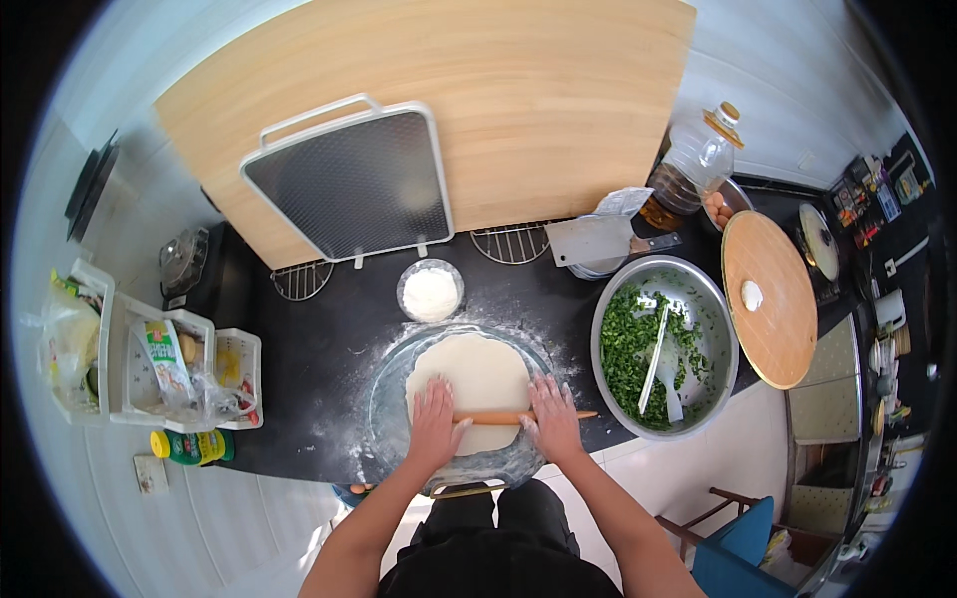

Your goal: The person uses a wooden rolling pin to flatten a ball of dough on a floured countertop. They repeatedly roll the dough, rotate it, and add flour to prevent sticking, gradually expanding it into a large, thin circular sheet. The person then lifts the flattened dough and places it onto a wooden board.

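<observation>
The left hand [433, 417] is lying flat, fingers extended, on the dough sheet [480, 374]; the right hand [554, 419], likewise outstretched, is resting across the rolling pin [490, 418], which is lying over the dough on the worktop [304, 369].

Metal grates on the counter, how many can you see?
2. One grate is at the lower-left corner of the upright wooden board; the other grate is between the dark tray and the cleaver. More may be hidden behind that board.
</observation>
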A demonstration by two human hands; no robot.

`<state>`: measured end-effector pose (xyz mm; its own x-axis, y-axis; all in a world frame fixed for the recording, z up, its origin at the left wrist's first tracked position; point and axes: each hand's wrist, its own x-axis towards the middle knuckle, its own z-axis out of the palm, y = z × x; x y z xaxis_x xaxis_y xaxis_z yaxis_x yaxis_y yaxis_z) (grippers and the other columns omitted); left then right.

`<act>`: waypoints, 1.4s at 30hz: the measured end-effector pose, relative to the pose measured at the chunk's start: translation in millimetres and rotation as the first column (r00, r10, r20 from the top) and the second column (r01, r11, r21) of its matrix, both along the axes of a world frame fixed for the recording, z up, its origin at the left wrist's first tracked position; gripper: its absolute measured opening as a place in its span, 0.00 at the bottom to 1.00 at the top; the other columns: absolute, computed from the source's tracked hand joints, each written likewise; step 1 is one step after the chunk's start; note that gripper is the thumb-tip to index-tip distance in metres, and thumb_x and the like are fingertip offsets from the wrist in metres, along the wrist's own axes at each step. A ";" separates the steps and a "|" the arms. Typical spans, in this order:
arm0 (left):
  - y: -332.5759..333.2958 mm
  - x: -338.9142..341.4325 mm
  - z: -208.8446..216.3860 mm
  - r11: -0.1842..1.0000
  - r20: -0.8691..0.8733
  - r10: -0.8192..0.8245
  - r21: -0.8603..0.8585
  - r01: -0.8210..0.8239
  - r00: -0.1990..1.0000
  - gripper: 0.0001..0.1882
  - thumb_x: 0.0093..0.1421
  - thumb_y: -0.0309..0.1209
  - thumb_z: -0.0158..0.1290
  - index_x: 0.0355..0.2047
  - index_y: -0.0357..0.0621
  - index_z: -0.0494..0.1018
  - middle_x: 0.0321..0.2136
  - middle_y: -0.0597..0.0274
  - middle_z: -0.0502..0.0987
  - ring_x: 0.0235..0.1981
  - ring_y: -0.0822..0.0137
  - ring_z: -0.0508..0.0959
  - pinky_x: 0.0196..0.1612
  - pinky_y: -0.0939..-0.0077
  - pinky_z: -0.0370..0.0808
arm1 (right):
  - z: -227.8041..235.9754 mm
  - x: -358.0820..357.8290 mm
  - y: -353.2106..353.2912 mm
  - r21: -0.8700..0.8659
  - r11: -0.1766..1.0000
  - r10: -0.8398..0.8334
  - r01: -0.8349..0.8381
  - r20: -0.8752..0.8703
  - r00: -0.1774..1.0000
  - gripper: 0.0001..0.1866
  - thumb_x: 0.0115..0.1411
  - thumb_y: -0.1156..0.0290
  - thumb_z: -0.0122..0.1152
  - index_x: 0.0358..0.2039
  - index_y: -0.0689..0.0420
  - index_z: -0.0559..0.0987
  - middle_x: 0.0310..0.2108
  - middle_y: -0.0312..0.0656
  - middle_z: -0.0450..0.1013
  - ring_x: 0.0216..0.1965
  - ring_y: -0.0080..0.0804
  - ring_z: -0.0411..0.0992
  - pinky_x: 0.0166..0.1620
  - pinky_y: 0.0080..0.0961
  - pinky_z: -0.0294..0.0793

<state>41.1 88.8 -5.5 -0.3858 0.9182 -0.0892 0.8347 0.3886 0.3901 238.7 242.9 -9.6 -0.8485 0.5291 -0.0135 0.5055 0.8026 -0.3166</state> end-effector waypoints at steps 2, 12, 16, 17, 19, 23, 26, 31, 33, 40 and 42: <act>-10.7 2.0 -3.5 0.999 0.030 -0.038 -0.026 0.039 0.999 0.40 0.62 0.45 0.49 0.65 0.30 0.50 0.67 0.39 0.49 0.69 0.45 0.48 0.68 0.47 0.45 | -2.6 -5.1 -3.6 0.001 0.999 -0.048 0.048 0.022 0.999 0.34 0.60 0.53 0.55 0.62 0.61 0.64 0.67 0.48 0.55 0.68 0.44 0.50 0.67 0.48 0.48; -72.7 11.9 10.8 0.983 0.155 -0.109 0.161 0.084 0.982 0.24 0.55 0.30 0.53 0.53 0.37 0.67 0.52 0.48 0.70 0.58 0.49 0.67 0.60 0.53 0.61 | 24.0 13.8 -52.6 -0.112 0.975 0.167 -0.193 -0.208 0.964 0.19 0.52 0.66 0.65 0.45 0.53 0.77 0.40 0.41 0.76 0.42 0.41 0.73 0.49 0.38 0.70; -84.4 -9.5 26.1 0.960 0.032 0.065 0.270 -0.072 0.997 0.17 0.48 0.24 0.53 0.41 0.41 0.73 0.36 0.55 0.76 0.43 0.53 0.75 0.49 0.57 0.68 | 43.6 -47.1 -41.4 -0.379 0.900 0.125 -0.217 -0.252 0.960 0.13 0.58 0.67 0.61 0.42 0.57 0.77 0.40 0.45 0.75 0.44 0.45 0.72 0.48 0.38 0.71; -90.8 -11.9 34.2 0.940 0.009 0.101 0.328 -0.098 0.995 0.16 0.47 0.24 0.53 0.40 0.41 0.74 0.35 0.56 0.76 0.41 0.53 0.75 0.47 0.57 0.68 | 43.5 -64.9 -30.8 -0.447 0.877 0.054 -0.174 -0.268 0.962 0.12 0.58 0.68 0.60 0.40 0.58 0.78 0.40 0.47 0.75 0.44 0.46 0.72 0.47 0.38 0.71; -112.5 -13.6 39.4 0.902 -0.010 0.177 0.401 -0.158 0.984 0.15 0.46 0.23 0.53 0.38 0.42 0.75 0.33 0.57 0.76 0.37 0.53 0.75 0.43 0.57 0.68 | 49.7 -105.5 -7.7 -0.472 0.874 -0.017 -0.119 -0.274 0.962 0.09 0.59 0.69 0.58 0.37 0.60 0.78 0.39 0.47 0.75 0.44 0.48 0.72 0.47 0.38 0.72; -145.3 -5.8 49.4 0.878 -0.010 0.339 0.362 -0.312 0.941 0.14 0.45 0.22 0.55 0.36 0.43 0.75 0.32 0.57 0.76 0.37 0.53 0.74 0.42 0.58 0.67 | 19.0 -186.7 50.5 0.062 0.979 0.201 -0.193 -0.440 0.875 0.07 0.52 0.73 0.62 0.33 0.56 0.81 0.36 0.42 0.77 0.44 0.39 0.73 0.50 0.36 0.70; -163.2 -1.6 51.2 0.849 -0.031 0.440 0.338 -0.405 0.897 0.15 0.45 0.22 0.56 0.36 0.43 0.75 0.32 0.57 0.77 0.37 0.53 0.74 0.43 0.58 0.67 | -4.6 -221.2 74.7 0.288 0.925 0.333 -0.248 -0.299 0.894 0.07 0.51 0.71 0.61 0.31 0.54 0.81 0.34 0.39 0.78 0.43 0.35 0.74 0.50 0.35 0.70; -184.5 -1.3 58.1 0.794 -0.024 0.530 0.366 -0.486 0.848 0.16 0.45 0.22 0.56 0.37 0.43 0.76 0.32 0.57 0.76 0.37 0.53 0.74 0.45 0.57 0.66 | -19.0 -220.5 95.9 0.326 0.883 0.415 -0.339 -0.202 0.887 0.06 0.55 0.67 0.58 0.28 0.52 0.81 0.32 0.37 0.78 0.38 0.34 0.75 0.50 0.34 0.69; -182.8 0.3 61.5 0.780 -0.014 0.547 0.371 -0.504 0.837 0.16 0.45 0.21 0.56 0.37 0.43 0.76 0.32 0.57 0.76 0.37 0.53 0.74 0.45 0.57 0.65 | -12.4 -208.9 95.6 0.345 0.857 0.450 -0.383 -0.140 0.882 0.07 0.57 0.66 0.58 0.27 0.53 0.80 0.30 0.37 0.78 0.37 0.35 0.75 0.50 0.35 0.69; -171.6 -0.3 67.1 0.771 -0.005 0.564 0.363 -0.524 0.826 0.15 0.45 0.21 0.56 0.36 0.44 0.76 0.30 0.57 0.76 0.37 0.53 0.73 0.45 0.57 0.65 | 24.5 -218.7 102.6 0.163 0.860 0.506 -0.484 -0.152 0.849 0.10 0.58 0.63 0.59 0.33 0.55 0.82 0.38 0.43 0.77 0.40 0.40 0.75 0.50 0.36 0.70; -168.6 0.2 66.5 0.762 0.004 0.575 0.361 -0.538 0.818 0.16 0.44 0.21 0.56 0.36 0.44 0.76 0.31 0.57 0.75 0.37 0.52 0.73 0.44 0.57 0.65 | 14.6 -236.1 106.9 -0.018 0.930 0.359 -0.366 -0.156 0.920 0.11 0.58 0.63 0.59 0.36 0.55 0.82 0.40 0.46 0.76 0.41 0.43 0.75 0.49 0.36 0.72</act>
<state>41.3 -79.9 61.0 -0.8276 0.5042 0.2466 0.5535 0.6603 0.5076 2.6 349.7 5.0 -0.9763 0.1868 0.1094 0.1276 0.9048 -0.4063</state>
